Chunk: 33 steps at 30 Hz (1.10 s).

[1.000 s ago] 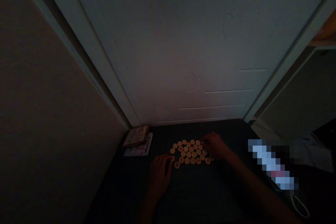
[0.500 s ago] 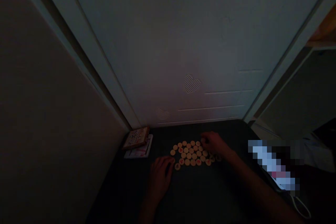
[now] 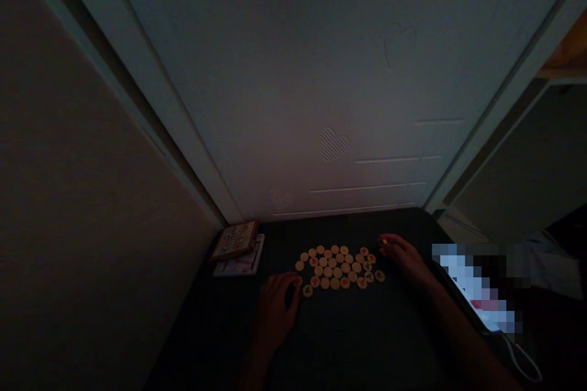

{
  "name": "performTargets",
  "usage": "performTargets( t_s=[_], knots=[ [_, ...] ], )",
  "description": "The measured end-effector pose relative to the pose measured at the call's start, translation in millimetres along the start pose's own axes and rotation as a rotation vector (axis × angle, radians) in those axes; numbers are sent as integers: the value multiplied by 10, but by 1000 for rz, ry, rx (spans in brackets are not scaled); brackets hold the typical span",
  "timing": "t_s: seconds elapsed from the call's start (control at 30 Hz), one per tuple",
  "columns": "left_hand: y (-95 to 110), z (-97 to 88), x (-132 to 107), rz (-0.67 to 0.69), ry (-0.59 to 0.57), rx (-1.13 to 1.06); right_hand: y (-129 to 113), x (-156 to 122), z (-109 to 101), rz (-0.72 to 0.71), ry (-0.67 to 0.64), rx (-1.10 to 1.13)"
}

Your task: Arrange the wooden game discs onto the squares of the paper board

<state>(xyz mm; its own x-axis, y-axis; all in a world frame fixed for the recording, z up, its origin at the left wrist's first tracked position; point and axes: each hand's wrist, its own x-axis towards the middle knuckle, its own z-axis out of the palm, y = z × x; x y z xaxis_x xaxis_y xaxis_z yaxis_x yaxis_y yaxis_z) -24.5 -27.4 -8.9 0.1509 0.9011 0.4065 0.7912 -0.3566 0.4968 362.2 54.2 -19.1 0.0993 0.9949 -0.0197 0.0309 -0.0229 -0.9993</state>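
Round wooden xiangqi pieces (image 3: 337,270) lie in a tight flat cluster on a dark tabletop (image 3: 348,330), several with red characters and some with dark ones. My left hand (image 3: 276,311) rests at the cluster's lower left, its fingertips at a piece (image 3: 307,291) or very close to it. My right hand (image 3: 403,259) sits just right of the cluster, fingers curled together. A small pale glint shows at its fingertips (image 3: 384,243). The dim light hides whether that is a piece.
A small picture-covered box (image 3: 234,241) lies on white papers (image 3: 241,264) at the table's far left corner. A white door (image 3: 321,104) with heart patterns stands behind the table, and a wall (image 3: 92,195) runs along the left. A pixelated device (image 3: 477,287) and a white cable (image 3: 518,360) lie at right.
My right hand has moved right, off the cluster, and uncovers the pieces on that side. My left hand stays about where it was.
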Motion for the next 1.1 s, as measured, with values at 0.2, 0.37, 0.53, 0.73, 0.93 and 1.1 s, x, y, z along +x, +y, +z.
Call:
performTargets(
  t_s=[0.2, 0.37, 0.53, 0.73, 0.93, 1.1],
  knots=[
    [11, -12, 4, -12, -8, 4, 100, -28, -15, 42, 71, 191],
    [-28, 15, 16, -15, -7, 1, 106, -36, -19, 60, 88, 258],
    [-32, 14, 32, -26, -7, -8, 110, -72, -22, 53, 105, 303],
    [-62, 42, 23, -25, 27, -18, 126, -87, -14, 52, 106, 333],
    [-75, 45, 20, -37, 11, -6, 126, -82, -5, 82, 97, 325],
    [-85, 46, 17, -40, 4, -13, 77, -102, 15, 94, 94, 306]
  ],
)
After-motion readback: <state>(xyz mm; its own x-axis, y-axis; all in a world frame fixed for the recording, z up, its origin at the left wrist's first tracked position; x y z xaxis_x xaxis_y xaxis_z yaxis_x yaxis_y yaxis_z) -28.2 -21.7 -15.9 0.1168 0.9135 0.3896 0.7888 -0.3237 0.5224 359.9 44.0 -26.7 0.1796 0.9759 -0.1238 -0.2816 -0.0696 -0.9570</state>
